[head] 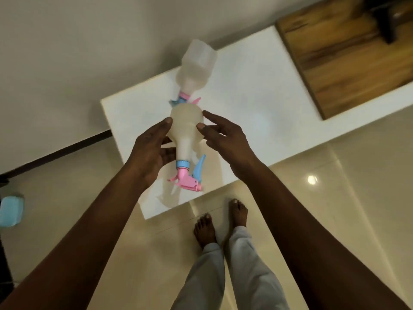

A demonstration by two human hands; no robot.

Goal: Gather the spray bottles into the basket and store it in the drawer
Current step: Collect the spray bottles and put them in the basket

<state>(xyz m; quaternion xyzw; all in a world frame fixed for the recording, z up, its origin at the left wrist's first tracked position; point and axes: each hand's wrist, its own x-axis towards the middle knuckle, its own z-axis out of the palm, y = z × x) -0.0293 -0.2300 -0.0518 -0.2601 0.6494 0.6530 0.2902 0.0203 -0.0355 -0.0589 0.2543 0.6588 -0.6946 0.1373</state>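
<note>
Two translucent spray bottles lie end to end on the white table. The near bottle has a blue collar and a pink and blue trigger head pointing toward me. The far bottle has a pink collar and looks blurred. My left hand is against the near bottle's left side, thumb touching its round body and fingers loosely bent by the neck. My right hand is on its right side, fingers straight, thumb tip touching the body. No basket or drawer is clearly seen.
A light blue object sits on the glossy floor at the far left edge. A wooden surface adjoins the table at the upper right. My bare feet stand at the table's near edge.
</note>
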